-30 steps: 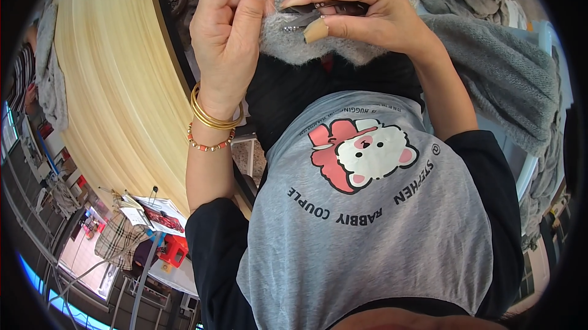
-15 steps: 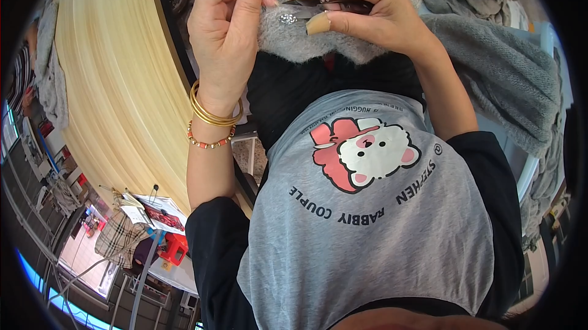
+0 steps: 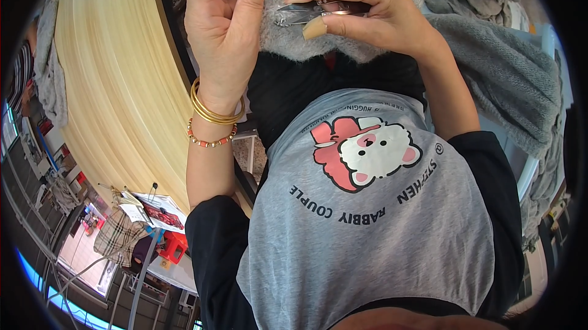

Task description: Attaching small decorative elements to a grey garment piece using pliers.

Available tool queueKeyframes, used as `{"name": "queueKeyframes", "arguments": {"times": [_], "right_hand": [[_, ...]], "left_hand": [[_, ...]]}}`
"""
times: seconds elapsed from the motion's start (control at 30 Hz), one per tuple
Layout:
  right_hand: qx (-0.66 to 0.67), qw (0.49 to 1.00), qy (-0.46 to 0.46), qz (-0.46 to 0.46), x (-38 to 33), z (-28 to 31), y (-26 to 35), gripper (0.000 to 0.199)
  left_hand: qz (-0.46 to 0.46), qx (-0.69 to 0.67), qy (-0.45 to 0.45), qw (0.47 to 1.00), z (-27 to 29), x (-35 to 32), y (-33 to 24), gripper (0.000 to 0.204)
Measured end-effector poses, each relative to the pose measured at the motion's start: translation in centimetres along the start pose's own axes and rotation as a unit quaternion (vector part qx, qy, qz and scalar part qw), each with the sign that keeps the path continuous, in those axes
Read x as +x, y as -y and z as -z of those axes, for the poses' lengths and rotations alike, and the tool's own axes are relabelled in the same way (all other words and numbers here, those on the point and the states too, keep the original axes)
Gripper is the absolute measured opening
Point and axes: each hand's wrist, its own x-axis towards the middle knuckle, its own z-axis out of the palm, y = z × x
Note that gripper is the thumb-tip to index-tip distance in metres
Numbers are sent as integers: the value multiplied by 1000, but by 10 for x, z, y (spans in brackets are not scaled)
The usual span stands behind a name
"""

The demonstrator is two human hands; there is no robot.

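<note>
The left hand (image 3: 223,20) is pinching the fuzzy grey knit garment (image 3: 294,36) between thumb and forefinger near the top edge of view, and the right hand (image 3: 373,14) is closing around small metal thread snips (image 3: 306,12), blades resting on the knit. The pale wooden counter (image 3: 116,91) is curving along the left, its dark edge running just beside the left wrist; more grey knitwear (image 3: 502,85) is lying heaped at the right.

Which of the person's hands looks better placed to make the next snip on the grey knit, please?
Probably the right hand: it grips the metal thread snips, tips at the grey knit. The left hand only pinches the fabric beside the blades.
</note>
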Motion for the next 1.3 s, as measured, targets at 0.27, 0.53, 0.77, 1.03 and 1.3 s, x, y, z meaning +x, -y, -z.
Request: {"name": "queueKeyframes", "arguments": {"times": [0.27,0.53,0.77,1.03,1.3], "right_hand": [[82,995,-12,53,-3,2,-8,34],[33,988,0,-148,3,4,26,32],[27,989,12,-142,5,6,21,34],[126,991,33,26,3,1,6,31],[25,992,63,103,7,5,7,28]], "left_hand": [[-1,-37,-17,999,-1,-4,-19,33],[-128,-295,29,946,-2,2,-4,36],[-9,-53,-10,998,3,-5,-19,36],[-135,-263,34,955,-13,11,17,34],[-208,-487,93,843,-14,8,16,33]]}}
